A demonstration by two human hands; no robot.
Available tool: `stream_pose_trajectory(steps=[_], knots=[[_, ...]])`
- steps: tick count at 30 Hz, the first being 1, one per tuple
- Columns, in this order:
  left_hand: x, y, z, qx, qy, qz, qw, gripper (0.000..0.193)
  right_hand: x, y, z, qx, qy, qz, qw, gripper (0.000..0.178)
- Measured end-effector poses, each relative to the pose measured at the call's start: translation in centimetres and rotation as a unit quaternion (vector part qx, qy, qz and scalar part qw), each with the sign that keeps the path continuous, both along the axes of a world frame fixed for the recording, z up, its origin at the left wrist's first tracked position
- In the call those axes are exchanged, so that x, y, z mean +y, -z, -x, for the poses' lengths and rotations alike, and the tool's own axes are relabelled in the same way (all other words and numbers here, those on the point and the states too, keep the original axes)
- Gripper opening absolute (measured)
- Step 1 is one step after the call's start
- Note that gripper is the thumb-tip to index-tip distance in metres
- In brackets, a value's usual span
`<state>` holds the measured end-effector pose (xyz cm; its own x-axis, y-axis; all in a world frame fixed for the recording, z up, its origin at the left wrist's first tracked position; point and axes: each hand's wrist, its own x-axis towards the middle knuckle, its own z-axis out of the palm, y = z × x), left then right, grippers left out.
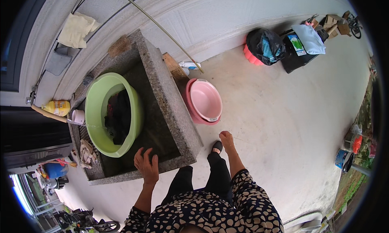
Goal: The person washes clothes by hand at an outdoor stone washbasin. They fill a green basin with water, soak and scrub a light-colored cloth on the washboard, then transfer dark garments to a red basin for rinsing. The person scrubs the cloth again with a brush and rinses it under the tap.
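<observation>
My left hand (pixel 146 165) is over the near end of a grey stone sink (pixel 168 111), its fingers apart and nothing in them. Inside the sink stands a large light-green basin (pixel 137 111). Dark wet-looking clothes (pixel 119 117) lie in the basin. Water runs into it from a tan hose (pixel 48 113) at the left. To the right of the sink, my right hand (pixel 227 139) hangs above the floor with its fingers curled closed. Whatever those fingers hold, if anything, is hidden. Pink basins (pixel 206 99), one inside another, stand on the floor beyond my right hand.
A wooden board (pixel 175 68) leans by the sink, near a long thin pole (pixel 158 26). A yellow bottle (pixel 56 108) and a crumpled rag (pixel 87 154) are at the sink's left. A bin with a black bag (pixel 259 42) stands by the wall.
</observation>
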<state>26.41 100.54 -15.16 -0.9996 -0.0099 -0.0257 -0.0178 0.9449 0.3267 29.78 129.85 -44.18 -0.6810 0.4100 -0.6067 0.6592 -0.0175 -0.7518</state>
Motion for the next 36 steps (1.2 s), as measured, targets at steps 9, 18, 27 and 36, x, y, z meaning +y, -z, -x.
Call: stream_pose_trajectory(steps=[9, 18, 27, 36], knots=[[1.7, 0.2, 1.3, -0.019, -0.09, 0.015, 0.996, 0.022, -2.7, 8.9, 8.2, -0.02, -0.171, -0.067, 0.983, 0.032], [1.9, -0.1, 1.7, -0.014, -0.111, 0.013, 0.994, 0.019, -5.0, 17.4, 16.4, 0.005, -0.231, -0.051, 0.972, 0.045], [2.3, 0.4, 1.8, -0.005, -0.134, 0.02, 0.991, 0.018, -6.7, 17.4, 18.8, -0.069, -0.328, -0.105, 0.936, 0.035], [2.5, 0.0, 2.3, -0.036, -0.102, -0.005, 0.994, 0.018, 3.4, 17.5, 19.1, 0.118, -0.187, -0.191, 0.956, 0.03]])
